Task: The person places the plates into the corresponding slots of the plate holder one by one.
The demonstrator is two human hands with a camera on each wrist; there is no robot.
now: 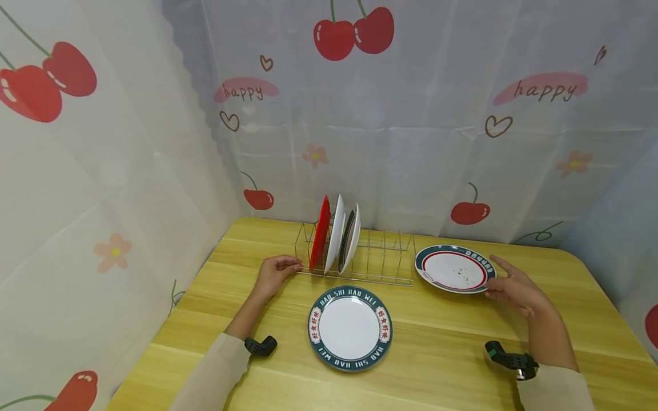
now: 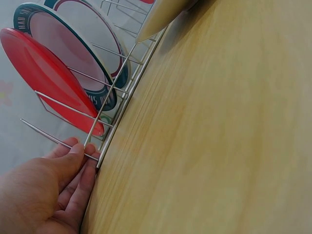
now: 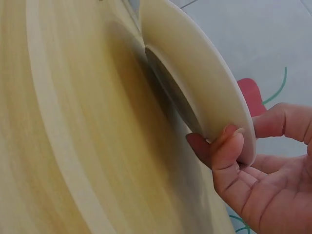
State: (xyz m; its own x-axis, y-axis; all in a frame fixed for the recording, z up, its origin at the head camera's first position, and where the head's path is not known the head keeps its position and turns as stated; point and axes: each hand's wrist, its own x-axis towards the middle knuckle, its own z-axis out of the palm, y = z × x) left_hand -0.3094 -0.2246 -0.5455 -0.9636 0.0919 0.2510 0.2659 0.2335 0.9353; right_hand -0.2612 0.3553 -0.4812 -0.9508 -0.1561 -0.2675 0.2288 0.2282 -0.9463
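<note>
My left hand (image 1: 275, 275) pinches the left end of a wire dish rack (image 1: 382, 278), thumb and fingers around the thin metal wire in the left wrist view. Standing on edge in the rack's left half are a red plate (image 1: 320, 235), a white plate (image 1: 335, 235) and a dark-patterned plate (image 1: 350, 237). At the right, my right hand (image 1: 519, 288) grips the rim of a teal-rimmed plate (image 1: 454, 269) with a red ring and small specks in its middle. The right wrist view shows this plate's pale underside (image 3: 195, 68) tilted over the table, fingers beneath it.
Another teal-rimmed plate (image 1: 350, 329) with lettering lies flat on the wooden table (image 1: 437, 365), in front of the rack. Curtains printed with cherries (image 1: 354, 34) hang behind the table and along its sides. A black wrist device (image 1: 261, 346) sits by the left sleeve.
</note>
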